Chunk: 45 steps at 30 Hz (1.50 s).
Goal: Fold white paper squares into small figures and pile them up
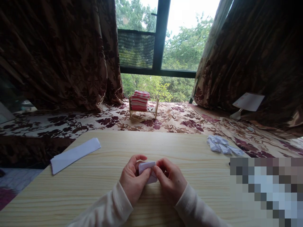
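Between my two hands, above the wooden table [113,195], is a small piece of folded white paper [151,180]. My left hand [133,181] grips its left side, with the thumb pressed on the front. At the upper right corner of the paper, my right hand [171,179] pinches the edge between thumb and finger. Part of the paper is covered by my fingers. To the left lies a stack of white paper strips [75,155]. Several folded white paper pieces [222,145] sit in a pile at the far right of the table.
Behind the table, a small wooden stand [143,111] holds a pile of red and white striped cloths [139,101] on the flower-patterned ledge cover [165,121]. A white lamp [248,101] stands at the right. The right front corner is pixelated.
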### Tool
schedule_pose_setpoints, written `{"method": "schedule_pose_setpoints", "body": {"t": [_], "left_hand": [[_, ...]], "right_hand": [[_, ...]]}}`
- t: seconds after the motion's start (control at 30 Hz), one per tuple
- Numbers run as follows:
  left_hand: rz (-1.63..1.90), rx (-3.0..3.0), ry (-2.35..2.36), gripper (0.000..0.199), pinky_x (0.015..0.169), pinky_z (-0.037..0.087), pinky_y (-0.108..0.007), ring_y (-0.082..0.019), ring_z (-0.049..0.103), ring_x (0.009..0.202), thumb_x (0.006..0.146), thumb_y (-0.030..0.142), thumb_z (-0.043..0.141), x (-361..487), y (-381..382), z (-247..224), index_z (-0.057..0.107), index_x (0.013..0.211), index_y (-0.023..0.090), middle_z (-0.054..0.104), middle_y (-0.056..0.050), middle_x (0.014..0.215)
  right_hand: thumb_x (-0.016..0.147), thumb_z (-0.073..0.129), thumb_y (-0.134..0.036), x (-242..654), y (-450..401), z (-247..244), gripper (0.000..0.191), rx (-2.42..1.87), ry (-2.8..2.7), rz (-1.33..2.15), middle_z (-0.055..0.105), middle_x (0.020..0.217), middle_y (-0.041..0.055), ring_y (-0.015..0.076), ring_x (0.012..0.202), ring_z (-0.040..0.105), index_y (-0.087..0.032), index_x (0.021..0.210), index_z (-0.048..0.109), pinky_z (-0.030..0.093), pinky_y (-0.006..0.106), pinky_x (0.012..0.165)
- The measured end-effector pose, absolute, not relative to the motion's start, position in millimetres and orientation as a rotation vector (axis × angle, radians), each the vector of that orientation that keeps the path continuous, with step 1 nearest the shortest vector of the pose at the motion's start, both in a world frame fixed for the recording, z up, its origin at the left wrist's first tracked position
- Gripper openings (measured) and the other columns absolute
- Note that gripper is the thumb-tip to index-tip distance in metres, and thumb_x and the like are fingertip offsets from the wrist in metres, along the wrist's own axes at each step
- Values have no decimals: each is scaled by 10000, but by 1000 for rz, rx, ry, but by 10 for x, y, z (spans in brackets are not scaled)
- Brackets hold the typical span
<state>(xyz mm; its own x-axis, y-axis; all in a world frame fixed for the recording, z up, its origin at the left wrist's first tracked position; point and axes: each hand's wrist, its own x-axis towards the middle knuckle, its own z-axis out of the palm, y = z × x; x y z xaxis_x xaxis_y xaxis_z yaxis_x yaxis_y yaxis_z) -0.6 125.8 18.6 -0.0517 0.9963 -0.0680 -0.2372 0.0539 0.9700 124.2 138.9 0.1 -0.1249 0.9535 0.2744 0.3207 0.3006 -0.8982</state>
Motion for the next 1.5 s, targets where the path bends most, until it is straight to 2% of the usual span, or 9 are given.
{"method": "schedule_pose_setpoints", "body": {"t": [0.13,0.3,0.47,0.57,0.77,0.93,1.03,1.17,1.5], "left_hand": [[1253,845,1087,612,562,454,-226,-123,579,569,537,253,742,-35,1282,202,436,1057,152,651,11,622],[1129,960,1027,343,544,436,-233,-121,545,574,598,369,708,-85,1277,219,632,802,104,641,-35,656],[1111,1107,1117,230,490,373,-214,-97,462,484,650,339,644,-104,1254,249,632,605,114,547,2,505],[1057,1171,1134,215,454,321,-208,-89,408,463,653,323,619,-116,1250,259,632,604,114,490,17,471],[984,1192,1116,148,461,278,-205,-81,364,471,619,253,575,-132,1251,307,616,578,117,468,24,474],[900,1230,1124,132,430,227,-204,-71,307,441,609,243,554,-119,1231,363,584,558,124,376,45,445],[832,1227,1037,161,440,227,-205,-73,311,455,611,247,554,-111,1215,377,633,656,114,392,41,475],[776,1193,995,96,430,211,-210,-71,301,434,560,217,541,-113,1211,378,588,567,133,366,51,440],[757,1172,1013,71,387,248,-196,-76,351,399,537,194,528,-145,1252,307,554,498,141,423,41,409]], "right_hand": [[771,506,-363,1262,1383,23,222,-1103,-1604,958,489,545,-21,100,495,447,-172,662,477,382,211,462],[731,547,-489,1226,1370,42,335,-1059,-1251,1260,439,431,-68,63,350,391,-171,663,466,329,180,336],[651,619,-497,1232,1347,64,366,-1032,-1185,1445,509,477,-45,63,371,438,-163,629,471,347,169,337],[666,619,-441,1287,1340,78,311,-1075,-1346,1353,492,478,-46,64,401,429,-151,626,514,352,173,371],[811,460,-346,1401,1326,139,307,-1076,-1764,1123,491,512,-16,86,464,463,-149,583,521,382,197,437],[756,527,-190,1443,1315,263,89,-912,-1886,730,562,734,37,124,637,524,-155,794,599,440,230,531],[734,533,-141,1458,1328,304,91,-822,-1923,736,546,703,25,115,606,510,-161,789,603,438,227,512],[722,508,-88,1504,1344,337,150,-777,-2006,709,556,701,17,107,601,517,-173,818,587,424,215,498],[808,428,-124,1579,1307,431,172,-662,-2397,183,598,769,53,150,660,468,-183,804,589,390,268,584]]}}
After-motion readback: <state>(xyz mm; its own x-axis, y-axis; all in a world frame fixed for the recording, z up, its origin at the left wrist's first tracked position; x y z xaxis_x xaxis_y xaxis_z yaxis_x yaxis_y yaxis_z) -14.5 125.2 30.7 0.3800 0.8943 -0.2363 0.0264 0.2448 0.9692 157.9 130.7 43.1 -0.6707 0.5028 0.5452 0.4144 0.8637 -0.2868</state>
